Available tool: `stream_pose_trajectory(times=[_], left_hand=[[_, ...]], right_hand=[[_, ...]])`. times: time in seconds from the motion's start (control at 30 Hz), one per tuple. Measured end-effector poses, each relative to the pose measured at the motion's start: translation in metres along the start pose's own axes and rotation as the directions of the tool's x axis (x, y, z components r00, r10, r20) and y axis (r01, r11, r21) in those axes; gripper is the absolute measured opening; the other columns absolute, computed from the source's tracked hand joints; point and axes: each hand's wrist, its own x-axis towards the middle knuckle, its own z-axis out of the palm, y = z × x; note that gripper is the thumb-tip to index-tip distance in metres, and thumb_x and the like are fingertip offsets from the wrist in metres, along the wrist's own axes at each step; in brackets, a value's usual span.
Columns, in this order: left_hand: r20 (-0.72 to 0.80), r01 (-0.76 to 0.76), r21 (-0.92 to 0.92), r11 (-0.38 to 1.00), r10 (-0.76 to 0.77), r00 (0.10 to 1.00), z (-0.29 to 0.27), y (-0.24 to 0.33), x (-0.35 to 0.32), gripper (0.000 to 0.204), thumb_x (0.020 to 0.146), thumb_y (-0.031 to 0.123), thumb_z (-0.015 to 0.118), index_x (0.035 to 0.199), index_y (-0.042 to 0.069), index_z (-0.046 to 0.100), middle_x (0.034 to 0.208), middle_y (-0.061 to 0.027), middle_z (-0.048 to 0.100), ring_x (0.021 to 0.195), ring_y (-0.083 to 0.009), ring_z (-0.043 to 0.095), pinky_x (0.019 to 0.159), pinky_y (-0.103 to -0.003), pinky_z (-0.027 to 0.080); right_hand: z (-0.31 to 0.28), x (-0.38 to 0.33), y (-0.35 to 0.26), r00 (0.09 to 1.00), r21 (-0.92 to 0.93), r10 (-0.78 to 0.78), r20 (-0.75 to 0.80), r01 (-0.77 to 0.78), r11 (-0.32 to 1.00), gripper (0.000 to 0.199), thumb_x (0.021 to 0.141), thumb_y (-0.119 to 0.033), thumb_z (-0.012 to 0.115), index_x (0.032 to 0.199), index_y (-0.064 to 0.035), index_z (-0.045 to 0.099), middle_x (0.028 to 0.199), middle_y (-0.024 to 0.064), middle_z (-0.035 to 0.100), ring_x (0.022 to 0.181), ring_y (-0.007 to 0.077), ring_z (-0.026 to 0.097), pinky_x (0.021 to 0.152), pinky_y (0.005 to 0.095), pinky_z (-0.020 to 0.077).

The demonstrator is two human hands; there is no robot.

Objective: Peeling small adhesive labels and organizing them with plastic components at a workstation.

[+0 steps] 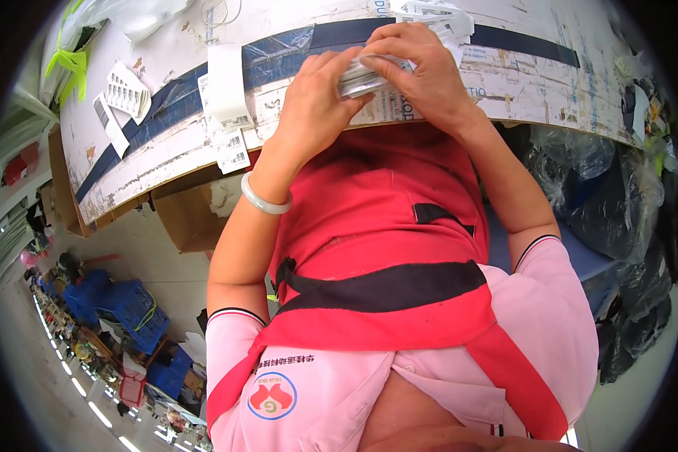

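My left hand (315, 102), with a pale bangle (264, 200) on its wrist, and my right hand (423, 74) meet at the near edge of a worn white table (550, 90). Together they grip a small stack of white paper tags (359, 75). The left hand's fingers curl around the stack's left end. The right hand's fingers lie over its top and right side, hiding most of it. Below the hands I see my red apron (384, 218) and pink short sleeves.
Dark blue tape strips (279, 64) cross the table. Loose barcode tags (124, 90) and a strip of white labels (226, 98) lie left of my hands. Cardboard boxes (188, 218) stand under the table, blue crates (124, 301) at lower left, dark plastic bags (618, 196) at right.
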Motion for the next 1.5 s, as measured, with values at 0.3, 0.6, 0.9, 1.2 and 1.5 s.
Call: stream_pose_trajectory(times=[0.3, 0.6, 0.9, 1.2, 1.5], left_hand=[[0.0, 0.01, -0.157, 0.988, -0.01, 1.0, 0.004, -0.02, -0.002, 0.051, 0.082, 0.013, 0.076, 0.129, 0.003, 0.062, 0.111, -0.0175, 0.066, 0.108, -0.0385, 0.06, 0.094, -0.044, 0.049], [0.062, 0.007, -0.228, 0.974, 0.008, 0.998, 0.003, -0.019, -0.011, 0.069, 0.076, 0.008, 0.082, 0.14, 0.009, 0.056, 0.118, -0.0155, 0.061, 0.095, -0.0299, 0.061, 0.086, -0.037, 0.052], [-0.139, -0.064, -0.151, 0.986, 0.043, 0.989, 0.022, -0.021, -0.015, 0.068, 0.076, 0.01, 0.083, 0.138, 0.006, 0.057, 0.124, -0.0192, 0.064, 0.118, -0.0376, 0.06, 0.102, -0.041, 0.049], [-0.145, -0.034, -0.256, 0.966, -0.003, 0.989, 0.027, -0.017, -0.021, 0.081, 0.076, 0.011, 0.081, 0.148, 0.005, 0.043, 0.122, -0.0218, 0.062, 0.116, -0.0395, 0.057, 0.102, -0.045, 0.046], [-0.129, -0.073, -0.281, 0.957, 0.038, 0.991, 0.018, -0.016, -0.026, 0.082, 0.074, -0.003, 0.077, 0.148, 0.005, 0.042, 0.119, -0.0164, 0.065, 0.11, -0.0365, 0.06, 0.098, -0.044, 0.047]], right_hand=[[-0.012, -0.005, -0.033, 0.965, -0.093, -0.259, 0.035, 0.261, 0.961, 0.032, 0.08, -0.004, 0.071, 0.11, -0.0138, 0.072, 0.099, 0.0031, 0.07, 0.095, 0.024, 0.063, 0.084, 0.0374, 0.0513], [0.027, -0.03, -0.011, 0.991, -0.069, -0.132, 0.025, 0.133, 0.989, 0.042, 0.08, -0.009, 0.073, 0.12, -0.0159, 0.065, 0.113, 0.0011, 0.065, 0.108, 0.0259, 0.06, 0.096, 0.0387, 0.0476], [0.008, -0.038, -0.013, 0.982, -0.405, -0.033, 0.184, 0.106, 0.908, 0.075, 0.082, -0.043, 0.076, 0.15, -0.0335, 0.045, 0.158, -0.0005, 0.036, 0.146, 0.0261, 0.03, 0.117, 0.0448, 0.0263], [0.006, -0.041, -0.031, 0.969, -0.431, -0.071, 0.236, 0.17, 0.886, 0.062, 0.082, -0.038, 0.077, 0.139, -0.0252, 0.055, 0.155, 0.0014, 0.039, 0.143, 0.0271, 0.034, 0.115, 0.0457, 0.0286], [0.005, -0.033, -0.007, 0.983, 0.01, 0.075, 0.167, -0.078, 0.997, 0.064, 0.08, -0.021, 0.08, 0.139, -0.0205, 0.056, 0.122, 0.007, 0.065, 0.12, 0.0304, 0.057, 0.106, 0.0443, 0.0412]])
